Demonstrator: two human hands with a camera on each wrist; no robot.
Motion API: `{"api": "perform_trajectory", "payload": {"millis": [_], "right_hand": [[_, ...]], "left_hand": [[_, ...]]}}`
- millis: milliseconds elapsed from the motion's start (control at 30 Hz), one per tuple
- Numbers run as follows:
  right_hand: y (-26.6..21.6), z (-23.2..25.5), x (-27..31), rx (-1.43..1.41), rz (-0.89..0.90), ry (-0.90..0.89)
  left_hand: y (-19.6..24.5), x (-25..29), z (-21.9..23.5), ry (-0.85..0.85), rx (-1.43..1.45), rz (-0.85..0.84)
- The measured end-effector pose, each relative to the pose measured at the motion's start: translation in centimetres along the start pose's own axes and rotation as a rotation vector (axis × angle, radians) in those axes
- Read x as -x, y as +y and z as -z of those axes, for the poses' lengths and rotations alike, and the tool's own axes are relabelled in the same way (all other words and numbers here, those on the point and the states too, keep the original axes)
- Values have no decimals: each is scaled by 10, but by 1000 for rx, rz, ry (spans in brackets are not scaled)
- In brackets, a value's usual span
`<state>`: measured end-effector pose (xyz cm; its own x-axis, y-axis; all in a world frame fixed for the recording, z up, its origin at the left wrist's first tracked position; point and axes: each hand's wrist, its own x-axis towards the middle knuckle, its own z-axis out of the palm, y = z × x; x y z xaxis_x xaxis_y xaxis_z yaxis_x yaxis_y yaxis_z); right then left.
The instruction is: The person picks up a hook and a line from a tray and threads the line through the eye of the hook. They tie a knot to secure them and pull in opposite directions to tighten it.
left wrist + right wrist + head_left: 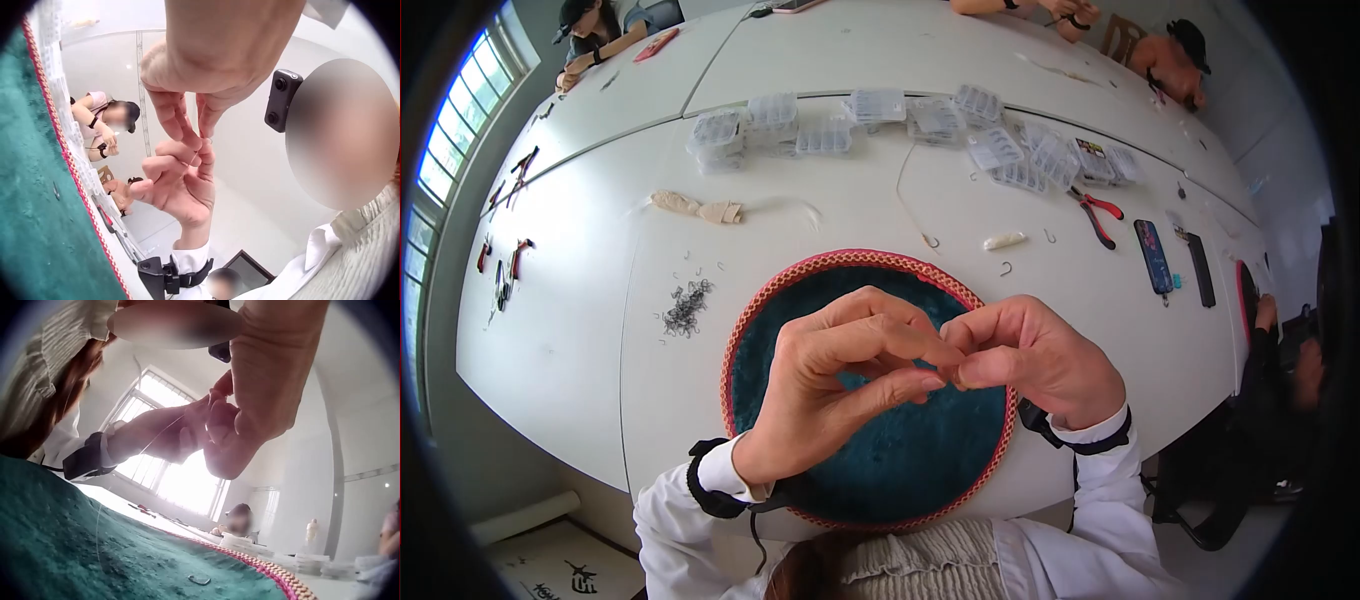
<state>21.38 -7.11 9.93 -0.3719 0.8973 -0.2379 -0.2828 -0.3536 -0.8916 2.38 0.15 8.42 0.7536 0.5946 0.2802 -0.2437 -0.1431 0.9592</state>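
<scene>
Over a round green plush mat [890, 475] with a braided red rim, my two hands meet at the fingertips. My left hand [840, 365] pinches with thumb and forefinger, and my right hand [1040, 360] pinches right beside it. Thin clear fishing line [164, 429] runs from between the fingers and trails down toward the mat. In the left wrist view, a tiny curved bit [210, 141] shows at the joined fingertips, mostly hidden by them. One loose fish hook [200, 580] lies on the green plush below the hands.
Left of the mat lies a heap of dark fish hooks [687, 306]. Clear compartment boxes [878, 105] line the back. Red-handled pliers [1095, 215], a phone [1150, 255] and a beige cloth bundle [697, 207] lie around. Other people sit at the table.
</scene>
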Motion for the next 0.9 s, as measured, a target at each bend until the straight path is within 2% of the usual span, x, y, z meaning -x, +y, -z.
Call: {"api": "perform_trajectory", "payload": {"millis": [67,233,333,367,433,467,500,533,600,633,700,800,900], "right_hand": [[-1,-3,-3,1,-49,-3],[12,5,-10,-60,-109,-83],[11,1,-11,-112,-145,-57],[9,-1,-12,-77,-109,9],[6,-6,-11,-32,-82,71],[6,-10,-9,44,51,196],[5,-13,-8,118,186,318],[4,-14,-7,123,182,311],[3,-17,-5,725,515,446],[3,-21,-4,725,514,446],[3,-28,-5,895,599,517],[6,-30,-5,950,618,513],[9,-29,-7,877,583,513]], "left_hand": [[-1,0,3,-15,-47,-38],[-2,1,7,-66,34,21],[-2,1,6,-39,124,82],[-3,2,5,-30,129,77],[-5,4,5,5,221,190],[-4,4,4,14,225,185],[-1,3,4,55,277,251],[0,4,5,96,328,317],[-1,6,5,114,308,300],[-1,7,4,125,287,287],[-1,8,1,135,277,275],[1,10,-3,151,248,263],[-1,11,-2,147,211,266]]}}
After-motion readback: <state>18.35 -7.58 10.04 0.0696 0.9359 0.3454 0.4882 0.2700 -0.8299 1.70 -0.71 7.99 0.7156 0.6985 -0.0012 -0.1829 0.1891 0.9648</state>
